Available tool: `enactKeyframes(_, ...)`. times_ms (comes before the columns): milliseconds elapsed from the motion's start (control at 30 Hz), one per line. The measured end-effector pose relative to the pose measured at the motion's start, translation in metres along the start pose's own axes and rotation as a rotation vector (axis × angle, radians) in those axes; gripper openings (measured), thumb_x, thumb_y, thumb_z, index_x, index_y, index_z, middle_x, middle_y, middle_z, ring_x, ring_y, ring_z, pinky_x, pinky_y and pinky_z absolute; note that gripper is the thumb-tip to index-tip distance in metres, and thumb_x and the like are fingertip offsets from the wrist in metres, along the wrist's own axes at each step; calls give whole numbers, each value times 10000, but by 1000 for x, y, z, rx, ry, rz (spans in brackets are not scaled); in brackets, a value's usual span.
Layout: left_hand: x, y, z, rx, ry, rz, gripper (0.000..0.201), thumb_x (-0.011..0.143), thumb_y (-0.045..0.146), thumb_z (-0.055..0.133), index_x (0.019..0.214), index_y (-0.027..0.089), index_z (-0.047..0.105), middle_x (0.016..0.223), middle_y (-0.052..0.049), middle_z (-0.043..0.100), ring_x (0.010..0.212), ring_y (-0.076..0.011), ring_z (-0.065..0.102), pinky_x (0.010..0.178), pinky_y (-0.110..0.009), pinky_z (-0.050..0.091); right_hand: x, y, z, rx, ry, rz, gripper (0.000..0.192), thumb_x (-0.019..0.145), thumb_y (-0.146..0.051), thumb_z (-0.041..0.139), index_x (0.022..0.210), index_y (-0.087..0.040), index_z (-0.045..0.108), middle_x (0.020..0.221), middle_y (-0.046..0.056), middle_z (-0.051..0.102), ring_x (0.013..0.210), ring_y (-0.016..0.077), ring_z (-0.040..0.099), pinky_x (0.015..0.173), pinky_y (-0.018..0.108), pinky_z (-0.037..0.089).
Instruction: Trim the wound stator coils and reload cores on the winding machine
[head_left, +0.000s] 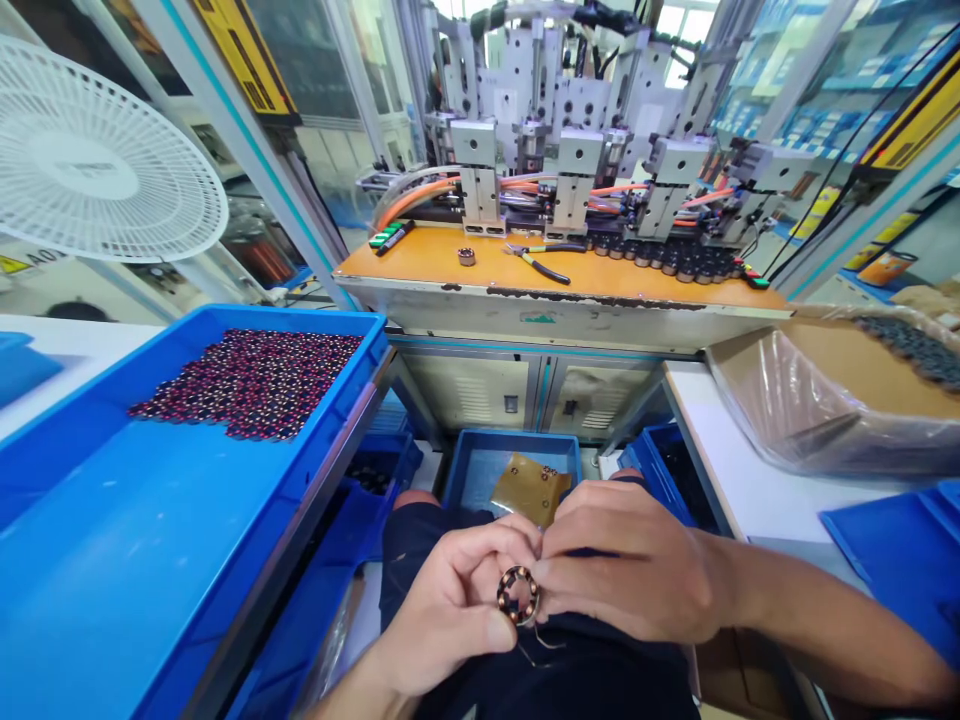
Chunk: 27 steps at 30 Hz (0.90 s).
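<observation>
A small ring-shaped motor stator (518,596) with copper windings sits in my left hand (450,590), its open face turned up toward me. The left thumb presses its lower edge and the curled fingers lie behind it. Thin loose wire ends (541,645) hang below the ring. My right hand (637,560) is closed at the ring's right rim, thumb and fingertips together; what lies between those tips is hidden. Both hands are above my lap, over dark shorts (592,675).
At left stands a blue tray (225,500) with rows of stators (262,375). Ahead, pliers (540,262), one stator (466,257) and dark parts (675,262) lie on an orange machine bench (420,275). A blue bin (469,470) sits below; a plastic-lined box (810,390) is right.
</observation>
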<state>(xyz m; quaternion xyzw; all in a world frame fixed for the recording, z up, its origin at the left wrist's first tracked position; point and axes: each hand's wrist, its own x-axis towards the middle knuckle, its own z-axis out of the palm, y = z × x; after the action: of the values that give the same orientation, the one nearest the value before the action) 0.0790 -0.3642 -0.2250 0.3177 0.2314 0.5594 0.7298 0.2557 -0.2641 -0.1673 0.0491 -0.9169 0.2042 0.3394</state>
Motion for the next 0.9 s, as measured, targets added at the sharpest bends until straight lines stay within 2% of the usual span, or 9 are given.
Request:
enactKeyframes(167, 3, 1, 2, -23, -16, -6, 322, 635, 277, 889, 929, 226, 769, 915, 2, 552, 687, -71, 583, 637, -175, 492, -5, 2, 8, -8, 76, -26, 75, 931, -152, 604, 977, -105, 639, 839, 100, 711, 733, 163, 618, 649, 299, 513)
enactKeyframes(333, 4, 0, 1, 4, -21, 11, 317, 646, 290, 884, 932, 218, 769, 908, 2, 548, 681, -61, 568, 638, -170, 481, -6, -1, 14, 8, 155, 13, 109, 968, -162, 537, 971, -135, 642, 822, 75, 704, 718, 143, 623, 638, 279, 506)
enactKeyframes(433, 3, -2, -2, 86, -1, 91, 302, 680, 276, 862, 967, 249, 774, 955, -8, 559, 732, -70, 572, 674, -180, 479, -7, -5, 19, 25, 208, 73, 122, 974, -145, 522, 941, -113, 635, 801, 81, 682, 738, 134, 629, 660, 255, 517)
enactKeyframes(567, 3, -4, -4, 236, 31, 240, 325, 722, 202, 825, 1023, 310, 769, 1029, -22, 602, 839, -99, 586, 740, -194, 482, -13, -13, 32, 0, 311, 223, 102, 970, -149, 525, 923, -134, 614, 775, 49, 648, 721, 117, 615, 659, 230, 512)
enactKeyframes(633, 2, -1, -3, 270, 71, 224, 428, 696, 206, 847, 1093, 327, 740, 1035, -19, 630, 870, -113, 605, 764, -197, 487, -18, -15, 40, -16, 371, 258, 104, 974, -155, 517, 913, -146, 601, 781, 41, 637, 746, 120, 623, 675, 235, 508)
enactKeyframes(700, 1, 3, -3, 308, 95, 146, 471, 673, 234, 870, 1115, 302, 722, 956, -9, 659, 839, -111, 613, 747, -180, 483, -21, -16, 45, -25, 411, 266, 114, 981, -159, 506, 909, -149, 594, 789, 42, 630, 764, 124, 623, 689, 242, 505)
enactKeyframes(800, -2, 8, -2, 381, 70, 65, 274, 763, 272, 805, 1024, 239, 725, 789, 9, 661, 697, -75, 585, 663, -153, 464, -23, -16, 48, -35, 412, 272, 111, 980, -155, 504, 916, -153, 595, 790, 39, 628, 758, 124, 611, 687, 246, 504)
enactKeyframes(900, -5, 8, -3, 386, 76, 108, 181, 859, 258, 711, 1039, 258, 699, 763, 19, 668, 664, -73, 607, 653, -165, 486, -21, -16, 45, -62, 398, 265, 96, 968, -142, 519, 911, -156, 596, 778, 35, 628, 731, 120, 601, 672, 244, 501)
